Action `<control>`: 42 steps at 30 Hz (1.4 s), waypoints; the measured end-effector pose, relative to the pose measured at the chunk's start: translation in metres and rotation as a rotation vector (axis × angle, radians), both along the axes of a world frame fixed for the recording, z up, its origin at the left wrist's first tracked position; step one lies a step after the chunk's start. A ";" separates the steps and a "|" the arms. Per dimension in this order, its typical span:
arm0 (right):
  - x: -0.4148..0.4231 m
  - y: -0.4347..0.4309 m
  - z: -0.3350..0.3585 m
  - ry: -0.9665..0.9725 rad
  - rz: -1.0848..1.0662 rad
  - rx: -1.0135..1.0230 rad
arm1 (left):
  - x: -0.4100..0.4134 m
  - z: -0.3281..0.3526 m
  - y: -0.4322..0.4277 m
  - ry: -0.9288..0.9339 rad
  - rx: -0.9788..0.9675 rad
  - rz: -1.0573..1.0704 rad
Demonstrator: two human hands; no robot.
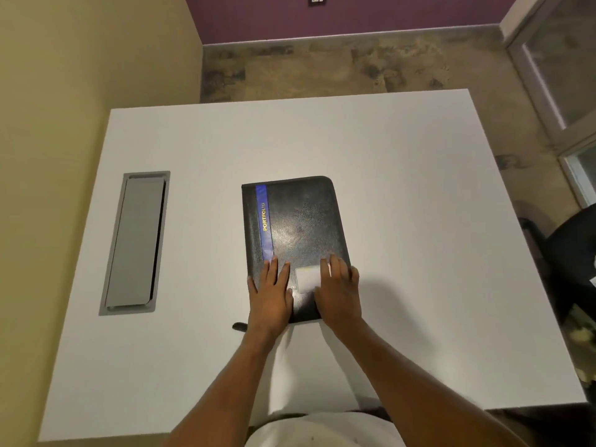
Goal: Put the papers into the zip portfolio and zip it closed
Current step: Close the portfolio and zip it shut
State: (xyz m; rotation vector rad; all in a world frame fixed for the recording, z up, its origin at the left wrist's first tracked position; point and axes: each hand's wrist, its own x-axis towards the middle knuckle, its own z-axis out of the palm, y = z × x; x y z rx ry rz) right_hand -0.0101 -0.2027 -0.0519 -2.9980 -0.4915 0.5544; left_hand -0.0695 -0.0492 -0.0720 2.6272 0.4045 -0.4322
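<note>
A black zip portfolio [300, 227] with a blue stripe and yellow lettering lies closed on the white table [419, 221]. My left hand [270, 293] rests flat on its near left part, fingers spread. My right hand [338, 290] lies flat on its near right part, partly over a pale card window [306, 279]. A small dark tab [239, 326], perhaps the zip pull, pokes out at the near left corner. A white sheet of paper [309, 372] lies on the table between my forearms, just in front of the portfolio.
A grey cable hatch [135, 243] is set into the table at the left. A dark chair [571, 253] stands off the right edge. A yellow wall runs along the left side.
</note>
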 end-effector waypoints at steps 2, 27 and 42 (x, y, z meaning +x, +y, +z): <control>-0.018 0.009 0.004 0.002 -0.009 0.038 | -0.023 0.003 0.006 0.002 -0.024 0.051; -0.129 0.076 -0.001 0.033 0.100 0.272 | -0.120 -0.007 0.032 -0.006 -0.014 0.448; -0.136 0.086 -0.029 0.070 -0.043 0.208 | -0.116 -0.004 0.034 0.080 -0.186 0.541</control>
